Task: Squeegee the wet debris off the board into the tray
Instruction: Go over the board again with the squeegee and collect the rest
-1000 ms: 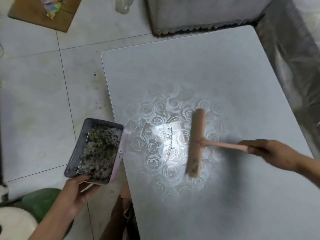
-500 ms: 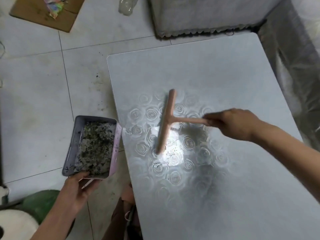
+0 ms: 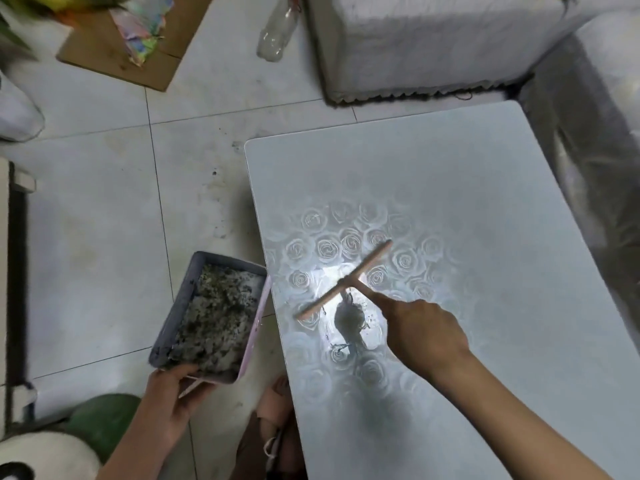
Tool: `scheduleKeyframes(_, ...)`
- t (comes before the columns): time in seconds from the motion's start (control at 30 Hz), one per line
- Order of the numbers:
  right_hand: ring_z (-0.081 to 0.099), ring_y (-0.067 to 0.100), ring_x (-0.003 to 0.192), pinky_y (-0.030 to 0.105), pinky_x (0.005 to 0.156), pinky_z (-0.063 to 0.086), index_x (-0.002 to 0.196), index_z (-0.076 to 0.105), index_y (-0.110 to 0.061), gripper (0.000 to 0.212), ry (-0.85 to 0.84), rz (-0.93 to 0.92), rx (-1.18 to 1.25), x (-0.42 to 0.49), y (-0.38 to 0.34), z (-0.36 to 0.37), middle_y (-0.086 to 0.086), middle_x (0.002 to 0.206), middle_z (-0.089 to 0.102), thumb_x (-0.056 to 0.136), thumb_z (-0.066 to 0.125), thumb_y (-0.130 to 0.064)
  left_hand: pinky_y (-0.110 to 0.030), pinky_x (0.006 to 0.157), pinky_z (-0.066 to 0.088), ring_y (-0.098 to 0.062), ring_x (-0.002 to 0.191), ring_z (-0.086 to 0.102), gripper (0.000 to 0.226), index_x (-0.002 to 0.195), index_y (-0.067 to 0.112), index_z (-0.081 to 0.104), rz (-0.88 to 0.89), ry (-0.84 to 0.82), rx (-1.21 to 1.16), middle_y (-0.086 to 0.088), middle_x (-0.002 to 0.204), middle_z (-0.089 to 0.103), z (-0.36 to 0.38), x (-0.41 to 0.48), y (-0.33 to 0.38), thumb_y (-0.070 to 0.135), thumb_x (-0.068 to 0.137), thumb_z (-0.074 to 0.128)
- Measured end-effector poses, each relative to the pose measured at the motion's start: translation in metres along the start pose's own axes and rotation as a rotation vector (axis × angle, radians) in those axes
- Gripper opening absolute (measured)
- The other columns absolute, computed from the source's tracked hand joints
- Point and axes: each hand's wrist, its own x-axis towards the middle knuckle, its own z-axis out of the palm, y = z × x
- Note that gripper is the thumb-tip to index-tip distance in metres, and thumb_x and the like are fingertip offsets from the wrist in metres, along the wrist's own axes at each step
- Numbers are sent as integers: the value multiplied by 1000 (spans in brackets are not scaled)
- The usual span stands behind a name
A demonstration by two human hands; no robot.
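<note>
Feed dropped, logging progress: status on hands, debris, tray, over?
Right hand grips squeegee over board. Left hand holds tray at board's left edge. Debris strands on board beside squeegee. Nothing blocking.

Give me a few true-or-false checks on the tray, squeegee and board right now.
1. The left hand holds the tray beside the edge of the board. True.
2. The tray is empty. False: it holds dark debris.
3. The right hand grips the squeegee by its handle. True.
4. The board is clean. False: dark bits lie beside the squeegee.
5. The bottle stands on the board. False: it lies on the floor.
</note>
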Motion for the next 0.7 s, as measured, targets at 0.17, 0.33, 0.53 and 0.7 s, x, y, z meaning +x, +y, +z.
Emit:
scheduleKeyframes(0.17, 52, 28, 72, 33, 59, 34, 147, -3, -50, 86, 49, -53, 35, 46, -53, -11, 4, 74, 51, 88, 35, -1, -31, 43, 56, -23, 79, 54, 22, 89, 7, 52, 28, 16, -3, -14, 86, 56, -18, -3, 6, -11, 88, 40)
scheduleKeyframes(0.33, 36, 20, 57, 32, 56, 33, 146, -10, -50, 91, -47, -21, -84, -1, -23, 14, -3, 60, 31, 86, 38, 0, -33, 44, 56, -22, 79, 55, 21, 83, 6, 51, 6, 25, -37, -14, 82, 58, -32, -3, 7, -12, 87, 40)
scheduleKeyframes(0.53, 37, 17, 53, 30, 50, 30, 146, -6, -52, 89, 29, -83, -121, 8, -34, -13, -2, 62, 38, 86, 35, -1, -35, 46, 56, -24, 79, 55, 17, 83, 4, 50, -26, 3, -58, -17, 84, 55, -39, -8, 12, -10, 89, 41)
scheduleKeyframes(0.7, 41, 20, 59, 32, 58, 36, 143, -10, -56, 90, -45, -29, -75, -1, -34, 10, 0, 66, 40, 88, 34, -1, -38, 55, 56, -27, 85, 56, 14, 84, 0, 51, 4, -14, -39, -18, 88, 58, -43, 0, 27, -10, 88, 42)
